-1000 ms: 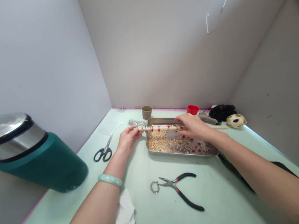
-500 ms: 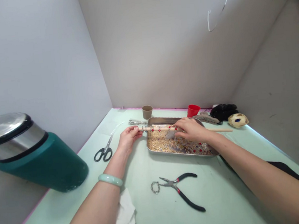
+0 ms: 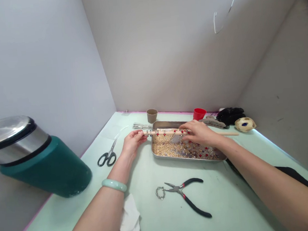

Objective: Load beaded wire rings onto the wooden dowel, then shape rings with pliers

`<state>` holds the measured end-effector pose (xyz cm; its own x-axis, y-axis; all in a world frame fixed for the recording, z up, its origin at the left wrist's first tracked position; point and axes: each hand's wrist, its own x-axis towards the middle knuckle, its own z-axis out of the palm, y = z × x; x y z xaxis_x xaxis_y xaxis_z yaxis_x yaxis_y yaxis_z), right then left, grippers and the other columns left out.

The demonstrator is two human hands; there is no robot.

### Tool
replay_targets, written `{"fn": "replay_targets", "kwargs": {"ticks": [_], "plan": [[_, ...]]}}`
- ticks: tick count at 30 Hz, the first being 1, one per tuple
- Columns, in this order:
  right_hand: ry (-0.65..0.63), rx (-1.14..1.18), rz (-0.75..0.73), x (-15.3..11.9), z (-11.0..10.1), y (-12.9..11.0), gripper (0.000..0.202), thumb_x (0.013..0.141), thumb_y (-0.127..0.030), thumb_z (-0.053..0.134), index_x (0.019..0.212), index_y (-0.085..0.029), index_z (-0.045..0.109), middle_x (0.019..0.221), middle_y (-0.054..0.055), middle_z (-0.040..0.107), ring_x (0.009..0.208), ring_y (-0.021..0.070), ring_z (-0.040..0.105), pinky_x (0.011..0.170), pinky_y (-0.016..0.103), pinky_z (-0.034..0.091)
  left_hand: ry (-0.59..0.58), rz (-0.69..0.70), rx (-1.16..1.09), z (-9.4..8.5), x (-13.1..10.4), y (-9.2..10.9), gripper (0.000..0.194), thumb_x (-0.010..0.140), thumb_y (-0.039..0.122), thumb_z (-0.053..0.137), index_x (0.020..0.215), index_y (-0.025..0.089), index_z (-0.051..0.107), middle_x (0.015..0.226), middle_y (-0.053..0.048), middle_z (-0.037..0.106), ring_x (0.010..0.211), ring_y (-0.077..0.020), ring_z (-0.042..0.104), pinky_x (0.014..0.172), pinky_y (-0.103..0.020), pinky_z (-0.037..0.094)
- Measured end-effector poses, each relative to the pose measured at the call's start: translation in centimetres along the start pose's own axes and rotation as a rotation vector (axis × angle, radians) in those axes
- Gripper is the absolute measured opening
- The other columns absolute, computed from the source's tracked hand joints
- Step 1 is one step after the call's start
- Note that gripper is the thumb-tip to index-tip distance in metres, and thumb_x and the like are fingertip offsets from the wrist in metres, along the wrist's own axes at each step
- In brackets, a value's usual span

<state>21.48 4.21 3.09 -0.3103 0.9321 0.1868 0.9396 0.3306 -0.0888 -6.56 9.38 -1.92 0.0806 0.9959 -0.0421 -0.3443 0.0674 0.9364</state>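
A pale wooden stick (image 3: 169, 132) wound with a strand of red and small metallic beads lies level above the metal tray (image 3: 185, 159). My left hand (image 3: 132, 142) pinches its left end between thumb and fingers, just beyond the tray's left rim. Farther along, my right hand (image 3: 199, 133) is curled over the stick at the beads, covering part of it; the bare right end sticks out past this hand. Gold beads (image 3: 164, 147) cover much of the tray floor, with loose red beads (image 3: 207, 154) and a pale flat piece (image 3: 176, 139) among them.
Black-handled pliers (image 3: 187, 197) and a small chain ring (image 3: 160, 192) lie in front. Scissors (image 3: 107, 157) and a large green bottle (image 3: 47, 169) are at left, crumpled tissue (image 3: 129, 219) near my left forearm. Behind stand a brown cup (image 3: 152, 116) and a red cup (image 3: 199, 113).
My right hand has slid slightly right along the stick, showing more red beads, and its fingers look a little more spread. My left hand keeps its hold at the left end.
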Motion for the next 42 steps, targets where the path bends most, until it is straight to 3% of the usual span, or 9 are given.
{"fn": "replay_targets", "kwargs": {"ticks": [6, 10, 15, 24, 30, 37, 42], "plan": [[0.063, 0.060, -0.041, 0.6, -0.6, -1.5, 0.041, 0.086, -0.047, 0.050, 0.115, -0.021, 0.059, 0.116, 0.009, 0.062, 0.107, 0.0261, 0.053, 0.086, 0.038, 0.042, 0.000, -0.001, -0.002, 0.0, 0.0, 0.0, 0.015, 0.076, 0.012, 0.064, 0.089, 0.008, 0.058, 0.075, -0.008, 0.068, 0.061, -0.0124, 0.065, 0.069, -0.028, 0.054], [0.089, 0.035, -0.063, 2.1, 0.3, -4.1, 0.040, 0.083, -0.046, 0.055, 0.116, -0.023, 0.057, 0.112, 0.008, 0.063, 0.107, 0.0254, 0.052, 0.088, 0.040, 0.041, -0.002, 0.003, 0.001, 0.0, 0.0, -0.1, 0.013, 0.077, 0.012, 0.064, 0.088, 0.008, 0.058, 0.074, -0.008, 0.067, 0.061, -0.0126, 0.065, 0.069, -0.029, 0.054], [0.094, -0.032, -0.027, 3.4, 1.5, -6.2, 0.034, 0.087, -0.040, 0.054, 0.112, -0.017, 0.057, 0.114, 0.007, 0.059, 0.103, 0.0214, 0.056, 0.088, 0.045, 0.044, -0.005, 0.006, -0.005, 0.0, 0.1, -0.1, 0.013, 0.077, 0.012, 0.064, 0.088, 0.009, 0.058, 0.073, -0.007, 0.067, 0.062, -0.0122, 0.064, 0.069, -0.029, 0.054], [-0.022, -0.004, 0.024, 4.0, 0.9, -6.1, 0.029, 0.089, -0.034, 0.054, 0.113, -0.017, 0.057, 0.117, 0.007, 0.058, 0.102, 0.0202, 0.058, 0.086, 0.043, 0.048, -0.017, 0.012, -0.038, 0.0, 0.3, -0.3, 0.013, 0.074, 0.009, 0.064, 0.086, 0.010, 0.057, 0.071, -0.006, 0.067, 0.059, -0.0107, 0.063, 0.068, -0.026, 0.053], [-0.159, 0.065, 0.001, 4.3, 0.1, -5.0, 0.027, 0.090, -0.036, 0.051, 0.108, -0.017, 0.059, 0.107, 0.006, 0.062, 0.087, 0.0157, 0.061, 0.076, 0.036, 0.052, -0.012, 0.010, -0.041, 0.2, 0.1, -0.1, 0.013, 0.074, 0.010, 0.065, 0.085, 0.010, 0.057, 0.071, -0.006, 0.067, 0.059, -0.0108, 0.063, 0.068, -0.027, 0.053], [-0.003, -0.020, -0.063, 4.1, 0.2, -7.3, 0.033, 0.088, -0.040, 0.053, 0.113, -0.019, 0.057, 0.118, 0.008, 0.058, 0.106, 0.0220, 0.055, 0.091, 0.046, 0.044, -0.005, 0.015, -0.030, 0.3, -0.1, 0.1, 0.014, 0.075, 0.011, 0.064, 0.087, 0.010, 0.057, 0.073, -0.007, 0.067, 0.060, -0.0113, 0.063, 0.068, -0.027, 0.052], [0.056, -0.080, -0.058, 5.0, 1.3, -8.9, 0.030, 0.088, -0.038, 0.053, 0.110, -0.018, 0.058, 0.115, 0.007, 0.059, 0.103, 0.0209, 0.056, 0.089, 0.045, 0.045, -0.002, 0.016, -0.019, 0.3, -0.2, 0.1, 0.015, 0.074, 0.012, 0.065, 0.087, 0.010, 0.058, 0.072, -0.006, 0.067, 0.061, -0.0115, 0.063, 0.068, -0.027, 0.052]]}}
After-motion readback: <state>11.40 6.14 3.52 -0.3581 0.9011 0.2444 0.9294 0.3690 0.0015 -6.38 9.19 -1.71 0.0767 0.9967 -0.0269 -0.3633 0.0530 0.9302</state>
